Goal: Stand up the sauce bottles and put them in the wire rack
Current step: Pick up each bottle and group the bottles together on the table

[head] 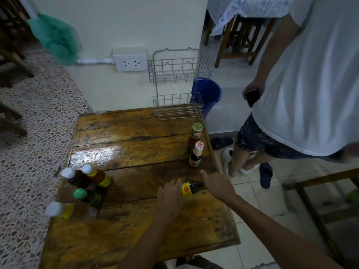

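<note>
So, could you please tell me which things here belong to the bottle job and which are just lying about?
Part of the job:
- wire rack on the wall, both tiers empty
- dark bottle lying between the left hand and right hand
- two standing bottles at the right edge
- four bottles at the left edge

Just lying about:
- blue bucket
- wall socket
- green duster
- bystander's phone

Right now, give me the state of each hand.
Left hand: open, fingers on the lying dark sauce bottle, not gripping.
Right hand: over the bottle's neck; grip cannot be told.
</note>
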